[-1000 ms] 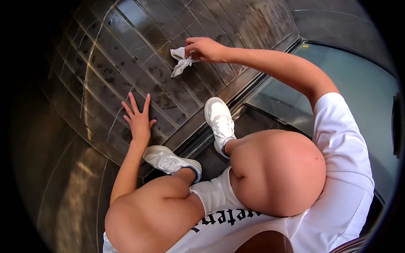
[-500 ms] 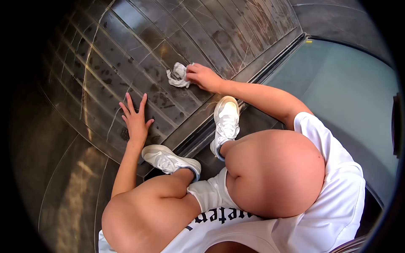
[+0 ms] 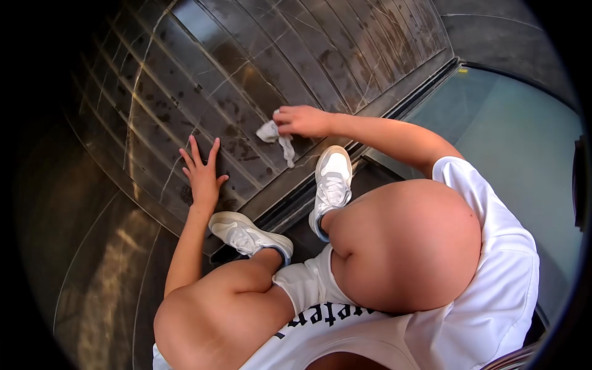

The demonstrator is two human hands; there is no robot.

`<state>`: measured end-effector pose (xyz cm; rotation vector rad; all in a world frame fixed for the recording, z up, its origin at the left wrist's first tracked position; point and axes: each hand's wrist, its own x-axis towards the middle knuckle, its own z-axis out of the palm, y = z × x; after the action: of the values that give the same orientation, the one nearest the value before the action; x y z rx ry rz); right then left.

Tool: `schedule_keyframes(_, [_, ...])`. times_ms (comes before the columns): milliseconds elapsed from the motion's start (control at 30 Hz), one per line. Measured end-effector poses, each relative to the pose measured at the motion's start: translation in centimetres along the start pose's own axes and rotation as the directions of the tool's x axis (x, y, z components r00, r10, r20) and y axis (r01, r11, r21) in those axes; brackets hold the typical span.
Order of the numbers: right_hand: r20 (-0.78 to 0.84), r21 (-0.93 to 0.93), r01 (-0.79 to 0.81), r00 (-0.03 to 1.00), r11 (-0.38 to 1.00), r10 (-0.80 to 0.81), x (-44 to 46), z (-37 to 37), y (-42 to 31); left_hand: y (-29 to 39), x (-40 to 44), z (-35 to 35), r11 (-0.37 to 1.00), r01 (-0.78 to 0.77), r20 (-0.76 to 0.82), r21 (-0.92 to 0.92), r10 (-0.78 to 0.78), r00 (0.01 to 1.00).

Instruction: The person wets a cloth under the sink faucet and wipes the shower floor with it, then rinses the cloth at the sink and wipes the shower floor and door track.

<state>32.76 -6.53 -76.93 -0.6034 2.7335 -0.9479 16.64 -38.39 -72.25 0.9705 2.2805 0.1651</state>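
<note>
My right hand (image 3: 303, 121) is closed on a crumpled white cloth (image 3: 269, 131), which touches or hovers just over the dark grooved stone floor (image 3: 246, 92); I cannot tell which. One end of the cloth hangs loose toward my shoes. My left hand (image 3: 202, 179) rests on the same stone to the left, fingers spread, holding nothing. Dark wet-looking spots mark the stone around both hands. White veins run across its surface.
My white shoes, one on the left (image 3: 246, 234) and one on the right (image 3: 333, 179), stand at a dark metal track (image 3: 290, 200) along the stone's edge. A frosted glass panel (image 3: 505, 135) lies to the right. Curved dark stone (image 3: 105, 277) borders the left.
My right hand has shifted slightly, and the cloth in it has changed shape, its loose end now trailing down toward my right shoe. My left hand stays in place on the stone.
</note>
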Motion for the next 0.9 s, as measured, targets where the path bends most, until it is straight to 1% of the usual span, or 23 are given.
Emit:
schedule_keyframes(67, [-0.095, 0.031, -0.143, 0.985, 0.989, 0.146, 2.7, -1.1, 1.1, 0.0, 0.0, -0.1, 1.000, -0.004, -0.005, 0.003, 0.004, 1.000])
schedule_keyframes(100, [-0.095, 0.033, -0.133, 0.986, 0.990, 0.136, 3.2, -0.8, 1.1, 0.0, 0.1, -0.1, 1.000, 0.006, -0.008, 0.006, -0.006, 1.000])
schedule_keyframes(167, [-0.282, 0.065, -0.235, 0.928, 0.970, 0.244, 4.0, 0.0, 0.6, 0.1, 0.1, -0.2, 1.000, -0.002, 0.008, 0.007, 0.002, 1.000])
schedule_keyframes(200, [-0.284, 0.068, -0.229, 0.929, 0.971, 0.239, 3.5, 0.7, 0.0, 0.1, -0.1, -0.2, 1.000, 0.003, 0.006, 0.011, -0.003, 1.000])
schedule_keyframes(267, [-0.238, 0.011, -0.169, 0.957, 0.986, 0.167, 0.3, 2.6, -2.0, 0.2, -0.2, -0.1, 1.000, 0.003, -0.003, -0.002, -0.003, 1.000])
schedule_keyframes(300, [-0.179, 0.007, -0.135, 0.975, 0.991, 0.135, -1.2, 2.7, -3.0, 0.4, -0.2, -0.1, 1.000, -0.003, -0.008, 0.003, 0.003, 1.000])
schedule_keyframes(367, [-0.072, -0.021, -0.064, 0.995, 0.998, 0.062, -4.3, 3.6, -4.8, 1.4, -1.2, 0.4, 0.998, -0.067, -0.020, -0.009, 0.066, 0.998])
schedule_keyframes(400, [-0.028, -0.051, -0.024, 0.999, 0.998, 0.023, -5.5, 4.1, -5.2, 2.1, -1.7, 0.7, 0.996, -0.090, 0.021, 0.001, 0.090, 0.996])
schedule_keyframes(467, [-0.027, -0.061, 0.007, 1.000, 0.998, -0.009, -6.4, 4.4, -5.4, 3.4, -2.7, 2.0, 0.995, -0.100, 0.075, -0.025, 0.101, 0.992])
schedule_keyframes(500, [0.005, -0.072, 0.048, 0.999, 0.996, -0.047, -6.3, 3.9, -5.0, 4.0, -3.1, 2.3, 0.995, -0.096, 0.088, 0.018, 0.094, 0.992])
schedule_keyframes(533, [0.037, -0.081, 0.087, 0.996, 0.993, -0.084, -6.0, 3.7, -4.6, 4.5, -3.3, 2.8, 0.996, -0.076, 0.072, 0.042, 0.073, 0.995])
schedule_keyframes(567, [0.005, -0.109, 0.113, 0.994, 0.988, -0.113, -5.5, 3.6, -4.2, 4.5, -3.3, 3.3, 0.996, -0.061, 0.069, 0.057, 0.057, 0.996])
schedule_keyframes(600, [0.008, -0.107, 0.117, 0.993, 0.987, -0.117, -4.3, 3.3, -3.6, 4.6, -3.2, 3.7, 0.996, -0.047, 0.067, 0.072, 0.042, 0.997])
schedule_keyframes(667, [-0.181, -0.200, -0.085, 0.982, 0.976, 0.049, -1.2, 2.3, -3.4, 4.5, -3.3, 3.7, 0.996, -0.056, 0.068, 0.067, 0.052, 0.996])
schedule_keyframes(733, [-0.300, -0.260, -0.169, 0.950, 0.951, 0.087, 2.2, 2.0, -1.6, 4.6, -3.2, 3.6, 0.996, -0.061, 0.060, 0.065, 0.057, 0.997])
schedule_keyframes(800, [-0.404, -0.268, -0.274, 0.902, 0.924, 0.150, 5.7, 0.3, -0.1, 4.7, -3.1, 3.5, 0.996, -0.051, 0.073, 0.077, 0.045, 0.996])
schedule_keyframes(900, [-0.451, -0.183, -0.363, 0.857, 0.914, 0.251, 8.4, 0.2, 0.9, 4.7, -3.2, 3.3, 0.996, -0.054, 0.087, 0.074, 0.047, 0.995])
